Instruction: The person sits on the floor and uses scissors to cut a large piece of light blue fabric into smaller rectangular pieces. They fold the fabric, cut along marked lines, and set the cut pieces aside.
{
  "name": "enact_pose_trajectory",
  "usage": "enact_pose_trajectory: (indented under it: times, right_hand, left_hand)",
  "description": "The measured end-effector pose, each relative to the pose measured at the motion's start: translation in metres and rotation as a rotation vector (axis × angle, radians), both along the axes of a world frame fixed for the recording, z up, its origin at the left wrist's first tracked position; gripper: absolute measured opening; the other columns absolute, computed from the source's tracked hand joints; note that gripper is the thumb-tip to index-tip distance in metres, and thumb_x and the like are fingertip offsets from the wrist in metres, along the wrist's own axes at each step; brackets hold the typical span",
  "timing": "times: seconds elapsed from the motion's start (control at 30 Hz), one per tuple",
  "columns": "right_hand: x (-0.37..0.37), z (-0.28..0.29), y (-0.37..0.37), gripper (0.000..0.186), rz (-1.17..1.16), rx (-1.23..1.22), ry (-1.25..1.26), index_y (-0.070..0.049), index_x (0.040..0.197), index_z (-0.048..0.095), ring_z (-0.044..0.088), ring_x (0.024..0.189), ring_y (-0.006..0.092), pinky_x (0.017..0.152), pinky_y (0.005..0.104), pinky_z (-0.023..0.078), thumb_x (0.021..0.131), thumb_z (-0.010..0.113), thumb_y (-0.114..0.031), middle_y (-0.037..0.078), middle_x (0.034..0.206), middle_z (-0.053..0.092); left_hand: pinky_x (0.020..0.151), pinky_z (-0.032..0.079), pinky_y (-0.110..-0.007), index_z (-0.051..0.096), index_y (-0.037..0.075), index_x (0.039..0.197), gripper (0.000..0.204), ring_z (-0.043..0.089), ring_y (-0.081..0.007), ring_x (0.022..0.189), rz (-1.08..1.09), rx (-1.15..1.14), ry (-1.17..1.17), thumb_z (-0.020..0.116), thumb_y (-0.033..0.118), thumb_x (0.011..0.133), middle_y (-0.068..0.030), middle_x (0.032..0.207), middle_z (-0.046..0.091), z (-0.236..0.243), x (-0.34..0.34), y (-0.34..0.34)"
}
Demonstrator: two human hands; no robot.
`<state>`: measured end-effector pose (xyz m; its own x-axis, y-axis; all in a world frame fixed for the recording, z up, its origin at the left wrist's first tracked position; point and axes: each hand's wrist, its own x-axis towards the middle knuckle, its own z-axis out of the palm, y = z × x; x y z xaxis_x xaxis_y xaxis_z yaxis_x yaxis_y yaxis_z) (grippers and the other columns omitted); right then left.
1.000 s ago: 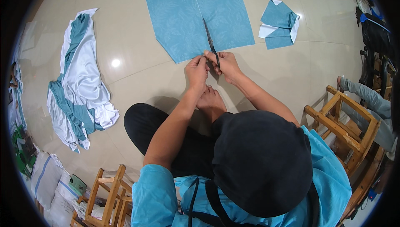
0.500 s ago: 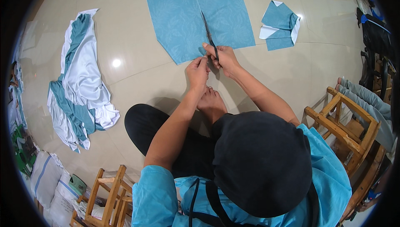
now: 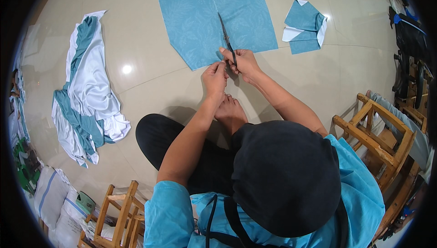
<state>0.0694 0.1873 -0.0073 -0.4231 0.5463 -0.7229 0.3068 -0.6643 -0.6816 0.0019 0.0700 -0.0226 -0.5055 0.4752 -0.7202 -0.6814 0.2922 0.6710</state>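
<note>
A blue leaf-patterned fabric sheet (image 3: 184, 18) lies on the tiled floor, with a pale line down its middle. My right hand (image 3: 243, 66) is closed on black scissors (image 3: 225, 34); their blades point away from me along that line. Beside it, my left hand (image 3: 215, 77) pinches the sheet's near edge between thumb and fingers. My bare foot (image 3: 230, 111) rests just below both hands. A small folded teal-and-white fabric piece (image 3: 305, 41) lies right of the sheet.
A crumpled white-and-teal cloth heap (image 3: 91, 84) lies at left. Wooden stools stand at lower left (image 3: 120, 214) and right (image 3: 373, 143). White sacks (image 3: 48, 193) sit in the left corner. Someone's grey-clad leg (image 3: 425, 143) shows behind the right stool, near black items (image 3: 405, 57).
The scissors and my right hand have shifted slightly up along the line. My left hand stays at the edge. The grey-clad leg at right has drawn farther toward the rim.
</note>
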Motion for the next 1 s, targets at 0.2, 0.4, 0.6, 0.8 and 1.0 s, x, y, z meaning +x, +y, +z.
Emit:
enact_pose_trajectory:
  times: [0.2, 0.4, 0.6, 0.8, 1.0]
  right_hand:
    - [0.0, -0.002, 0.001, 0.048, 0.007, 0.009, 0.004, -0.004, 0.08, 0.063, 0.051, 0.048, 0.0081, 0.041, 0.0253, 0.036, 0.089, 0.093, -0.041, 0.003, 0.066, 0.062]
    - [-0.011, 0.006, 0.013, 0.05, 0.02, -0.029, -0.026, -0.003, 0.08, 0.064, 0.051, 0.048, 0.0099, 0.042, 0.0263, 0.036, 0.089, 0.093, -0.043, 0.003, 0.065, 0.059]
    - [-0.024, 0.006, 0.022, 0.051, 0.0, -0.013, -0.033, -0.003, 0.081, 0.063, 0.048, 0.047, 0.0091, 0.04, 0.0256, 0.034, 0.087, 0.094, -0.043, 0.001, 0.065, 0.056]
    - [-0.026, 0.004, 0.024, 0.051, -0.004, -0.019, -0.033, -0.005, 0.08, 0.061, 0.047, 0.046, 0.0085, 0.04, 0.0255, 0.033, 0.087, 0.094, -0.043, 0.001, 0.065, 0.056]
    - [-0.027, 0.0, 0.023, 0.049, -0.015, -0.014, -0.019, -0.007, 0.078, 0.059, 0.048, 0.046, 0.0086, 0.039, 0.0261, 0.033, 0.087, 0.095, -0.039, 0.002, 0.065, 0.056]
  left_hand:
    - [0.045, 0.027, -0.025, 0.073, 0.007, 0.096, 0.02, 0.041, -0.005, 0.05, -0.007, 0.002, -0.003, 0.07, 0.023, 0.107, 0.0015, 0.068, 0.055, 0.0, 0.0, -0.001]
    - [0.047, 0.031, -0.025, 0.075, 0.006, 0.094, 0.023, 0.045, -0.0059, 0.051, -0.006, 0.021, 0.003, 0.072, 0.025, 0.107, 0.0013, 0.065, 0.057, -0.002, -0.001, -0.002]
    - [0.047, 0.033, -0.025, 0.076, 0.006, 0.091, 0.025, 0.047, -0.0058, 0.051, 0.002, 0.014, -0.01, 0.074, 0.026, 0.106, 0.0016, 0.063, 0.057, -0.001, -0.001, -0.002]
    - [0.047, 0.033, -0.025, 0.076, 0.007, 0.091, 0.025, 0.047, -0.0052, 0.05, 0.009, 0.019, -0.009, 0.075, 0.027, 0.105, 0.002, 0.063, 0.057, -0.003, -0.001, -0.002]
    - [0.048, 0.033, -0.025, 0.076, 0.007, 0.091, 0.025, 0.047, -0.005, 0.051, 0.002, 0.012, -0.007, 0.075, 0.027, 0.106, 0.0025, 0.063, 0.057, -0.003, -0.001, -0.002]
